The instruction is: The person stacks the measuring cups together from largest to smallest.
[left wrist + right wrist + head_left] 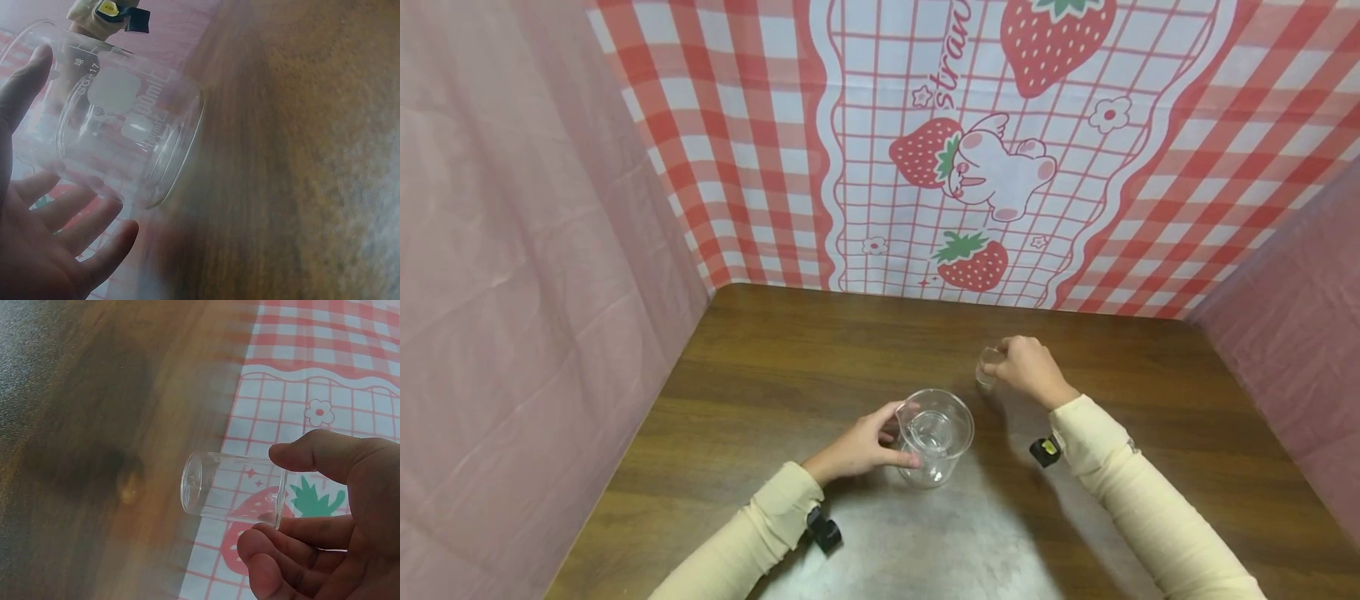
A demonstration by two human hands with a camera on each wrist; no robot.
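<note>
My left hand [865, 442] grips a clear glass beaker [951, 454] from its left side, thumb in front and fingers round the back. White markings show on the beaker's wall [115, 90] in the left wrist view, and a smaller glass vessel [94, 147] appears nested inside it. To the beaker's upper right, my right hand [1033, 367] pinches a small clear glass cylinder [234, 487] by its rim, between thumb and fingers. The cylinder is upright or nearly so, and its base seems slightly above the table. I see nothing inside it.
Both hands are over a brown wood-grain table [760, 358]. A red-and-white checked cloth with strawberries [760, 150] hangs along the far edge. Pink curtains [535, 292] stand at the left and right sides. A small black camera [823, 529] is on each wrist.
</note>
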